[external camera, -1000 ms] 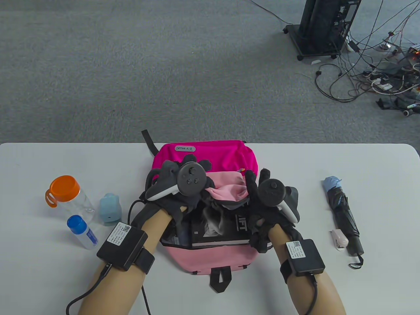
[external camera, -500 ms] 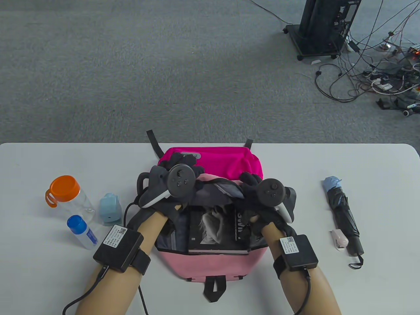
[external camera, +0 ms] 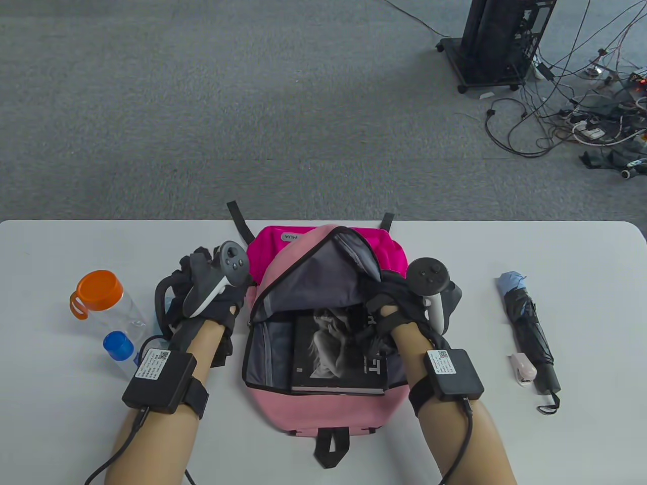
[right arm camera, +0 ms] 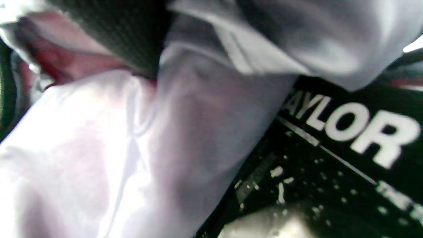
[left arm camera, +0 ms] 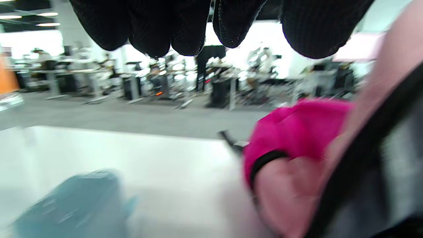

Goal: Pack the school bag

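The pink school bag [external camera: 328, 409] lies in the middle of the table with its flap [external camera: 303, 252] thrown back, grey lining showing. A black book [external camera: 338, 353] with a pale picture lies inside; white letters on the book [right arm camera: 350, 129] fill the right wrist view. My left hand [external camera: 194, 275] hovers left of the bag, fingers [left arm camera: 165, 29] loose and holding nothing, above a light blue case [left arm camera: 72, 205]. My right hand [external camera: 381, 308] is at the bag's right rim, fingers curled into the grey lining [right arm camera: 185, 125].
Left of the bag stand a clear bottle with an orange lid [external camera: 98, 290] and a small blue-capped bottle [external camera: 119, 348]. A folded dark umbrella [external camera: 530, 333] and a small white and pink item [external camera: 523, 368] lie at the right. Carpet lies beyond the table's far edge.
The flap both hands were lifting now lies folded back, baring the book. My left hand let go and swung left toward the blue case. My right hand dropped to the bag's right rim.
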The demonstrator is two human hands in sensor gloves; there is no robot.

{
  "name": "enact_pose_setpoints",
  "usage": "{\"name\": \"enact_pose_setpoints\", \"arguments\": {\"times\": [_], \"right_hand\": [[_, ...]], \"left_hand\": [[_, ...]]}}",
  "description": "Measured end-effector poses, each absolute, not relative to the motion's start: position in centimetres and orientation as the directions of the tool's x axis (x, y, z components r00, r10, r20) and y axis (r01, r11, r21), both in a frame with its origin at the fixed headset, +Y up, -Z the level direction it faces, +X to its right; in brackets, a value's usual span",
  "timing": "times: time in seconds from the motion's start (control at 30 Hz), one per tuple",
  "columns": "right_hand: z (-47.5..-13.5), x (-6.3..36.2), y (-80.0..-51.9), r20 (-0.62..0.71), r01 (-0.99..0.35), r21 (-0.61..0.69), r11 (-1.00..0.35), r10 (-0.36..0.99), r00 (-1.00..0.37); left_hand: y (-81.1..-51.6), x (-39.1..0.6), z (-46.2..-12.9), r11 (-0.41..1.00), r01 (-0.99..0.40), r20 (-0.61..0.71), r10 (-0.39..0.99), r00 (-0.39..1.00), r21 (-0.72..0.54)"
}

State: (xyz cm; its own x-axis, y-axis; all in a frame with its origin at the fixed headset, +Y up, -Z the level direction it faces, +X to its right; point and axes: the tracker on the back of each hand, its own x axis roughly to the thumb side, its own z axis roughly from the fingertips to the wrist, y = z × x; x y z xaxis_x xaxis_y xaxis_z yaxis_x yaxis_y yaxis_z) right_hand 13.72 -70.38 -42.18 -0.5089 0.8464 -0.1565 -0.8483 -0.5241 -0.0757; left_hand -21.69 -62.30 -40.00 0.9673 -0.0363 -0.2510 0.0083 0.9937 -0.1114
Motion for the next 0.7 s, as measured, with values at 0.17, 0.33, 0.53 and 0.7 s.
{"name": "enact_pose_setpoints", "arguments": {"times": [0.17, 0.33, 0.53, 0.7], "right_hand": [[-42.1, 13.7, -70.9, -0.144, -0.857, -0.065, -0.511, 0.855, -0.498], [-42.0, 13.7, -71.0, -0.135, -0.859, -0.039, -0.511, 0.854, -0.502], [-41.9, 13.8, -71.6, -0.128, -0.862, -0.011, -0.507, 0.856, -0.501], [-41.7, 13.9, -71.9, -0.114, -0.857, 0.009, -0.515, 0.851, -0.512]], "left_hand": [[-66.0, -24.7, -41.1, 0.957, 0.074, -0.391, -0.185, 0.902, -0.282], [-69.6, -26.7, -41.7, 0.935, -0.059, -0.518, -0.141, 0.844, -0.350], [-72.4, -26.3, -42.6, 0.883, 0.038, -0.505, -0.303, 0.808, -0.468], [-73.8, -25.8, -42.8, 0.864, 0.237, -0.500, -0.458, 0.735, -0.444]]}}
